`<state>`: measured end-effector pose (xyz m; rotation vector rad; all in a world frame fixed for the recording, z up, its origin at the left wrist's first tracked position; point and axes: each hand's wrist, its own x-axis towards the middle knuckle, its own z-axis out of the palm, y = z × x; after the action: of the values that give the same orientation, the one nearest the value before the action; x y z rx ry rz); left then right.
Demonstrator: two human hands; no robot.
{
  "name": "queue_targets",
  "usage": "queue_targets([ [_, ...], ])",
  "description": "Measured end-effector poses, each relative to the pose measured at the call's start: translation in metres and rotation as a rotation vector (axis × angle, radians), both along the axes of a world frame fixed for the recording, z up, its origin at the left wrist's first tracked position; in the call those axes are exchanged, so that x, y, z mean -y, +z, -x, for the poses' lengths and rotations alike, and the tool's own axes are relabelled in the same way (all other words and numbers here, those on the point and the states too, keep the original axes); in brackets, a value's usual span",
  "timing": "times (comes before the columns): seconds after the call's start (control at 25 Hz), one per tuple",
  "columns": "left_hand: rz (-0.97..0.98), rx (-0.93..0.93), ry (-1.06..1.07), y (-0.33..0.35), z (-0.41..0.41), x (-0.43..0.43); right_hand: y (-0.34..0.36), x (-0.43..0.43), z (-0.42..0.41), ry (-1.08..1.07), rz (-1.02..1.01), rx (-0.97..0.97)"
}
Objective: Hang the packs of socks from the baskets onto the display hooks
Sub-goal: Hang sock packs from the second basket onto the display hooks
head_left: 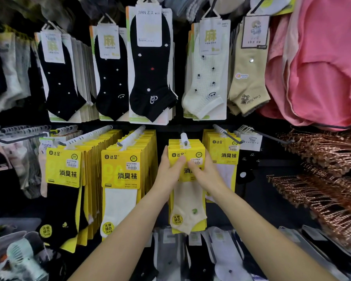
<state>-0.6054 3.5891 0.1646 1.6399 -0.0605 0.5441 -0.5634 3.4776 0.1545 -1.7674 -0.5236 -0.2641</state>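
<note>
A stack of yellow-carded packs of cream socks (187,211) hangs from a white-tipped display hook (184,138) in the middle of the lower row. My left hand (169,175) grips the stack's left edge, thumb on the front card. My right hand (204,171) holds the right edge, fingers curled over the card face. Both hands are on the same front pack, just below the hook. No basket is in view.
Full hooks of yellow packs hang at left (121,177) and right (223,157). Black and cream socks (150,63) hang in the row above. Pink garments (322,63) and copper-coloured hangers (328,179) crowd the right. More sock packs (221,254) lie below.
</note>
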Motion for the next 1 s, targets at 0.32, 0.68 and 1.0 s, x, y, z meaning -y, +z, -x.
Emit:
queue_targets([
  [0.32, 0.023, -0.005, -0.065, -0.002, -0.027, -0.017, -0.005, -0.012, -0.027, 0.03, -0.022, -0.009],
  [0.68, -0.002, -0.239, -0.03, -0.077, 0.028, -0.006, -0.064, 0.011, 0.021, 0.066, 0.133, -0.224],
  [1.0, -0.049, -0.625, 0.029, -0.241, 0.166, -0.002, -0.24, 0.072, 0.137, 0.033, 0.324, -0.689],
])
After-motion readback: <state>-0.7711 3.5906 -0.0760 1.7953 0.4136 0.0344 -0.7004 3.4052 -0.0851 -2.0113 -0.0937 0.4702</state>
